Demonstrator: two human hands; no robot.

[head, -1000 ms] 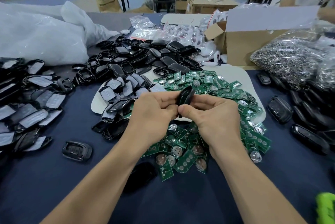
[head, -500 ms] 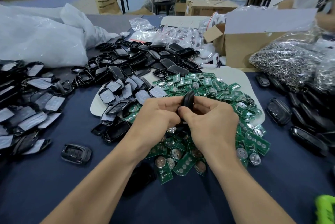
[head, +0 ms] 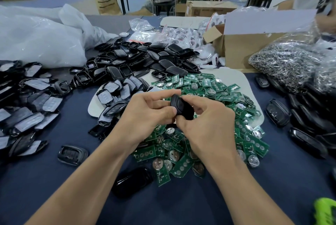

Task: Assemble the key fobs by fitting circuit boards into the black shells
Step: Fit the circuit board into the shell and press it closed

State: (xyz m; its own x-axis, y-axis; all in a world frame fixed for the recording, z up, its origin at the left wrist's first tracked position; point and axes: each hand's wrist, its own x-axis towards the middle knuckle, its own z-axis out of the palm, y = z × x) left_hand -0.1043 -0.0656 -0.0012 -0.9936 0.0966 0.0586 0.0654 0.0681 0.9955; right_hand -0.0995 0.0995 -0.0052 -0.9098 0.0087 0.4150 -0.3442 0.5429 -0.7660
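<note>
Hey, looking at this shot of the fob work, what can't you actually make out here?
- Inside of the black fob, head view: left hand and right hand cover it, so whether a board sits inside is unknown.
- Green object, head view: cut off by the bottom right corner.
- Print on the circuit boards, head view: too small.
- Right-side shells, head view: blurred.

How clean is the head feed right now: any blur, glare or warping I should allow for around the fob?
Head view: the fob held between the left hand and right hand is fairly sharp; the right edge smears, blurring the black shells there; wide-angle bending curves the far tables; soft overhead light, faint shadows, small glints on the boards and the plastic bag.
</note>
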